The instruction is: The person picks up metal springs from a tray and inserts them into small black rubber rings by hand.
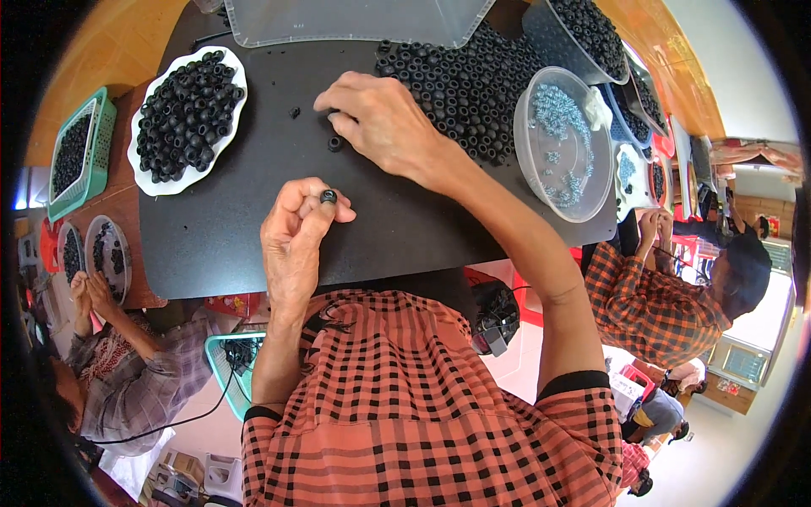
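My left hand (294,232) is closed in a pinch near the table's front edge. Between its thumb and fingers sits a small black ring-shaped part (329,195) with a bluish-grey centre. Farther off, my right hand (372,114) reaches low over the tabletop with curled fingers. A small dark part (333,113) shows between its index finger and thumb, mostly covered by them. Just below that thumb another black ring-shaped part (335,144) lies on the table. A dense spread of similar black parts (460,89) begins right behind my right hand.
A white scalloped plate (240,93) heaped with black parts stands left. Right is a clear round tub (525,160) with small light-blue pieces. A clear plastic bin (355,25) lies at the far edge of the dark table (220,245). Co-workers sit on both sides.
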`<state>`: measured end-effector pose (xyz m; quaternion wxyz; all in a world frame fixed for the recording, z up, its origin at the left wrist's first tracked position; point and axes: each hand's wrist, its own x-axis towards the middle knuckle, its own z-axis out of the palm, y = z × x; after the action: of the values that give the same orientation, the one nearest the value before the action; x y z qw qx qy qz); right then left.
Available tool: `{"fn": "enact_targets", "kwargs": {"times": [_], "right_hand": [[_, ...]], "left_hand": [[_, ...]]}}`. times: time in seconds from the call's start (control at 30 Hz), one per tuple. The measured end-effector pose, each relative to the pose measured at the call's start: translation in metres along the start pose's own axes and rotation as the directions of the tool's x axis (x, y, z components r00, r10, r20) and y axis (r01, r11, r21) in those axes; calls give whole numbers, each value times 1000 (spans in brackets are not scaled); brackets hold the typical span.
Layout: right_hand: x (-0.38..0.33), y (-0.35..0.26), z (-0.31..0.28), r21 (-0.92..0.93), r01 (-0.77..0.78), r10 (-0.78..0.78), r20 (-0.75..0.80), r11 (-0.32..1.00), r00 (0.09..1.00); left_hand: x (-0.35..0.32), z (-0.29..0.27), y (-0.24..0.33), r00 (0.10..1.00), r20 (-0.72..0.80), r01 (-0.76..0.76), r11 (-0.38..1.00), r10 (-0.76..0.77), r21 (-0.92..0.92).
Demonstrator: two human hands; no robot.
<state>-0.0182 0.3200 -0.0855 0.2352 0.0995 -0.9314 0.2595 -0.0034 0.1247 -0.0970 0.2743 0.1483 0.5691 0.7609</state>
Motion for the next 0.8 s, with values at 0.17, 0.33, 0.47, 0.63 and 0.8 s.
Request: {"fn": "enact_targets", "kwargs": {"times": [0.17, 0.33, 0.47, 0.63, 0.8], "right_hand": [[20, 8, 0, -110, -27, 53, 244, 994, 968], [17, 0, -7, -51, -118, 124, 124, 992, 985], [-9, -31, -24, 500, -355, 292, 202, 790, 935], [-39, -53, -23, 705, -365, 274, 245, 608, 930], [-49, -51, -20, 704, -294, 273, 147, 646, 951]], "left_hand": [[0, 3, 3, 999, -4, 37, 999, -37, -22], [0, -1, 0, 1000, -12, 1, 999, -2, -46], [-1, -1, -1, 999, -39, -1, 1000, 0, -26], [-1, 0, 0, 1000, -18, 8, 999, -7, 41], [-1, 4, 2, 1000, -7, 3, 996, -3, 84]]}}
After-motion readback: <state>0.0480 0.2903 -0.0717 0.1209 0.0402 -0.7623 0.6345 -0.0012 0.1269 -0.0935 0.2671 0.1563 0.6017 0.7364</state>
